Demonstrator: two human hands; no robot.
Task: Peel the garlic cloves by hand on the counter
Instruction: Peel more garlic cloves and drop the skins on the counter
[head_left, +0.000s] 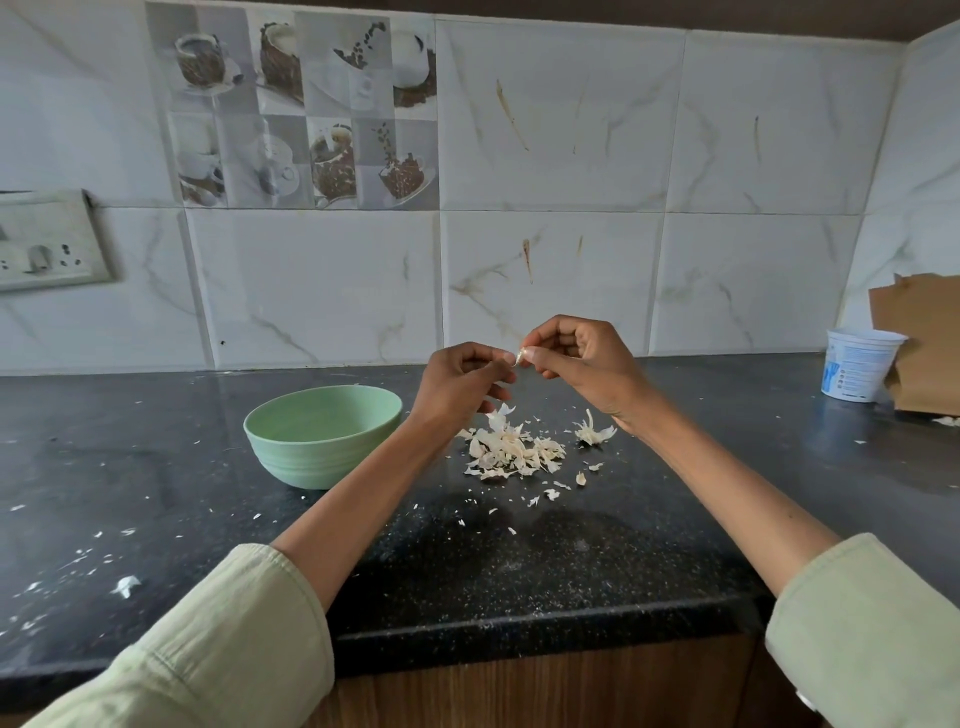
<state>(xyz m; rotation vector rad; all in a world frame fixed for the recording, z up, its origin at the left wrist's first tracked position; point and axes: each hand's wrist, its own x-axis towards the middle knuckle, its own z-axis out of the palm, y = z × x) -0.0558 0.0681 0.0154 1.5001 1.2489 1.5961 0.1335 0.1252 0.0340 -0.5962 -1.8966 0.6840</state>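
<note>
With both hands' fingers pinched on the garlic clove (519, 356) above the peel pile (511, 449), we should tear skin downward, right hand (576, 358) steadying, left hand (462, 376) pulling.

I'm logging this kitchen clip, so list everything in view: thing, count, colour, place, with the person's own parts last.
garlic clove: one, pale, pinched between both hands above the counter
pile of peels: one, off-white, right of the bowl
bowl: one, light green, on the counter, left of the peels
counter: one, black speckled
tub: one, white and blue, far right
cardboard: one, brown, behind the tub
switchboard: one, white, left wall
left hand: pinching the clove
right hand: pinching the clove
</note>
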